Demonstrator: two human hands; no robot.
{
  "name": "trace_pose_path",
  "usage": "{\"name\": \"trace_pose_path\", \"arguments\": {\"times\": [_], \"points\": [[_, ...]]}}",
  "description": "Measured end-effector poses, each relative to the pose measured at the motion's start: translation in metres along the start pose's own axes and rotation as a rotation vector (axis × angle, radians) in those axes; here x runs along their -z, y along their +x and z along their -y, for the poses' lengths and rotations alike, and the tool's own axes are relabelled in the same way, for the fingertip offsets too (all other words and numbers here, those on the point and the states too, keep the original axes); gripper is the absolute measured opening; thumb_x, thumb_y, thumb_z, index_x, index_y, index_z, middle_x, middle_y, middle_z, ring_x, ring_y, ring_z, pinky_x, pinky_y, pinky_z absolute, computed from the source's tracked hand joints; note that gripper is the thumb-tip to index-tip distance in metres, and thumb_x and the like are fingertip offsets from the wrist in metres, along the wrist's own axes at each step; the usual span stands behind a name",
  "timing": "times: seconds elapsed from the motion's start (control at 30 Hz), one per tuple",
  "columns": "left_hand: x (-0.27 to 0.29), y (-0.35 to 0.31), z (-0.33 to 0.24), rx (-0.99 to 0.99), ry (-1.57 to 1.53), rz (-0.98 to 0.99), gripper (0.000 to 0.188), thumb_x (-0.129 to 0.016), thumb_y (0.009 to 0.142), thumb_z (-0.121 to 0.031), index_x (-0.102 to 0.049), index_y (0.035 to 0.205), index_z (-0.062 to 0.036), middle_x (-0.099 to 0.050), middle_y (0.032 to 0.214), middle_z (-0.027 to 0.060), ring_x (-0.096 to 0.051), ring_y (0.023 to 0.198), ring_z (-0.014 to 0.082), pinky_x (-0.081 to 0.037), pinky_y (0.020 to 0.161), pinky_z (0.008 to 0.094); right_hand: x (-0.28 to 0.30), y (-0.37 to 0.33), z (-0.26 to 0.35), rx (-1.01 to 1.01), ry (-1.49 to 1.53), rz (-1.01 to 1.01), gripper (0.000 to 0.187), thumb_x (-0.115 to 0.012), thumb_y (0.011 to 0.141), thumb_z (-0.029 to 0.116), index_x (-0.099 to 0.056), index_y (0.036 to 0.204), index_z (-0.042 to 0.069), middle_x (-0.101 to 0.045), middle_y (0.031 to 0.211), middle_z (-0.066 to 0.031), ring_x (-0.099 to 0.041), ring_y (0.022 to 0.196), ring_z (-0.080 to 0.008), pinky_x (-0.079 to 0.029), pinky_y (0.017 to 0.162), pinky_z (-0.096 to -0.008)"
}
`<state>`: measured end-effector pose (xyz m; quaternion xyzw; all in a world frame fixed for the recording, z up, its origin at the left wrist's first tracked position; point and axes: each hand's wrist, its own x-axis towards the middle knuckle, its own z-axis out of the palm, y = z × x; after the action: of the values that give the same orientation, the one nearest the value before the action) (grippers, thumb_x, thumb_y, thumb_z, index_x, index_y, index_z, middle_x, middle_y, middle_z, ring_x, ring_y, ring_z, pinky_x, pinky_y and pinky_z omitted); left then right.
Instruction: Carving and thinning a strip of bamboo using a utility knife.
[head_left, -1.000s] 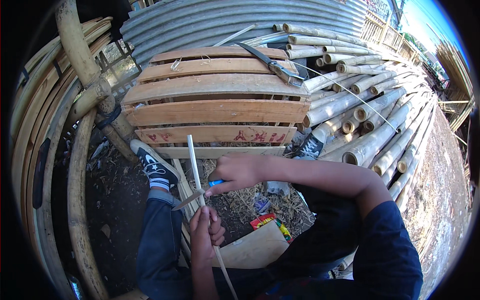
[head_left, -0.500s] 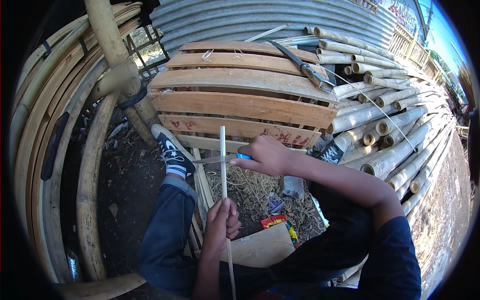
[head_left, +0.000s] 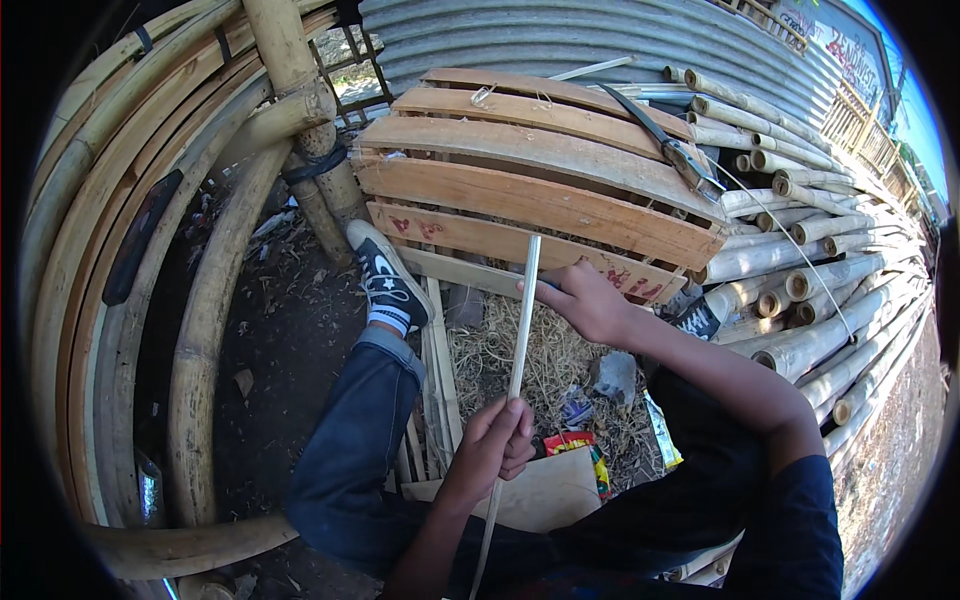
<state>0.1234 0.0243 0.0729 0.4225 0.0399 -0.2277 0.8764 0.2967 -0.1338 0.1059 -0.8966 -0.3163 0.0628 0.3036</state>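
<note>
My left hand (head_left: 490,450) is closed round a thin, pale bamboo strip (head_left: 520,345). The strip stands up from my lap, its top leaning a little to the right. Near its upper end, my right hand (head_left: 585,302) is closed on a knife, a bit of whose blue handle (head_left: 547,286) shows beside the fingers. Most of the knife is hidden behind the hand and the strip, so I cannot tell whether the blade touches the strip.
A slatted wooden crate (head_left: 520,185) stands ahead, a long dark tool (head_left: 685,162) lying on top. Bamboo poles (head_left: 810,285) are stacked at right. Long bent strips (head_left: 100,250) and a post (head_left: 285,60) stand at left. Below are shavings (head_left: 500,350), a stone (head_left: 613,378) and a board (head_left: 550,490).
The scene has shifted right and slightly tilted in the view. The strip now leans right at its top. The knife blade, earlier seen across the strip, is now mostly out of sight.
</note>
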Motion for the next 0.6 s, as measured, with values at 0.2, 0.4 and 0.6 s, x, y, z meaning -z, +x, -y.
{"name": "trace_pose_path", "arguments": {"times": [0.2,0.4,0.6], "points": [[0.016,0.002,0.000,0.039,-0.192,0.129,0.034,-0.034,0.100,-0.036,-0.042,0.082,-0.0086,-0.022,0.055,-0.0068,-0.018,0.041,0.0022,-0.015,0.036,0.0201,0.011,0.008,0.008,-0.281,1.064,0.109,0.052,-0.043,0.093,0.052,-0.055,0.073,0.005,-0.029,0.048,0.0060,-0.022,0.036,-0.0040,-0.014,0.036,-0.0226],[0.018,0.006,0.002,0.060,-0.237,0.178,0.036,-0.034,0.100,-0.038,-0.042,0.081,-0.0077,-0.023,0.054,-0.0051,-0.018,0.041,0.0031,-0.017,0.038,0.0200,0.020,0.004,0.027,-0.149,0.988,0.101,0.026,-0.064,0.086,0.029,-0.061,0.087,0.003,-0.034,0.048,0.0063,-0.027,0.037,-0.0029,-0.017,0.037,-0.0218],[0.019,0.011,0.008,0.034,-0.255,0.187,0.038,-0.034,0.100,-0.039,-0.044,0.082,-0.0065,-0.023,0.052,-0.0062,-0.019,0.040,0.0031,-0.018,0.037,0.0200,0.026,0.001,0.020,-0.155,1.023,0.150,0.023,-0.063,0.087,0.024,-0.063,0.092,0.001,-0.033,0.047,0.0069,-0.026,0.036,-0.0031,-0.018,0.038,-0.0219]]}}
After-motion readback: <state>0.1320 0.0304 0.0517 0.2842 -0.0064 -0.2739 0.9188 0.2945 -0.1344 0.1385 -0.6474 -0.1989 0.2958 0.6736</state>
